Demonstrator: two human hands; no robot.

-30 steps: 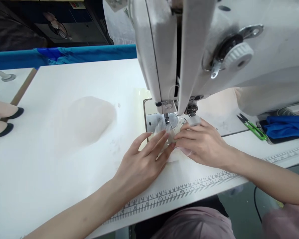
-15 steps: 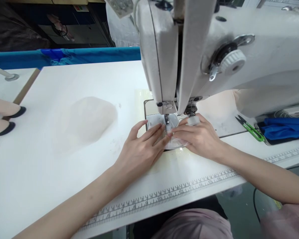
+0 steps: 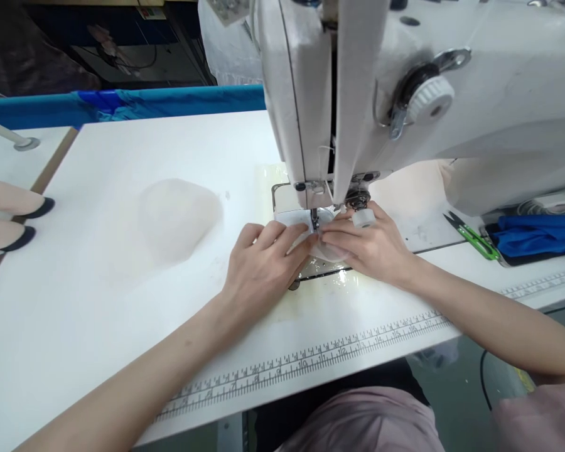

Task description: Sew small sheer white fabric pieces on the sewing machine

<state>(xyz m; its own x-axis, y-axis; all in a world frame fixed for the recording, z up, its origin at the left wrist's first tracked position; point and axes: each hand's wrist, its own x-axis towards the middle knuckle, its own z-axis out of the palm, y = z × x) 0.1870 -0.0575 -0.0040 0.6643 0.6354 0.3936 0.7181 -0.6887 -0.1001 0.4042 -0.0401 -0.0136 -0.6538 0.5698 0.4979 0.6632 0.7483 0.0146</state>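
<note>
A white sewing machine (image 3: 405, 94) fills the upper right, its needle and presser foot (image 3: 314, 220) over a metal plate. A small sheer whitish fabric piece (image 3: 328, 252) lies under the foot. My left hand (image 3: 258, 270) lies on the fabric's left side, fingers curled and pinching its edge just left of the needle. My right hand (image 3: 370, 248) presses the fabric flat on the right of the needle, fingers pointing left. The fingertips of both hands nearly meet in front of the foot.
A heap of sheer pale fabric (image 3: 176, 216) lies on the white table (image 3: 98, 301) to the left. Green thread snips (image 3: 473, 237) and blue cloth (image 3: 537, 242) lie at right. A printed ruler (image 3: 311, 361) runs along the table's front edge. Black-tipped pale forms (image 3: 14, 216) sit far left.
Both hands have slid the fabric piece away from me, further under the presser foot. My left fingers, spread flat before, are now curled on the fabric's edge.
</note>
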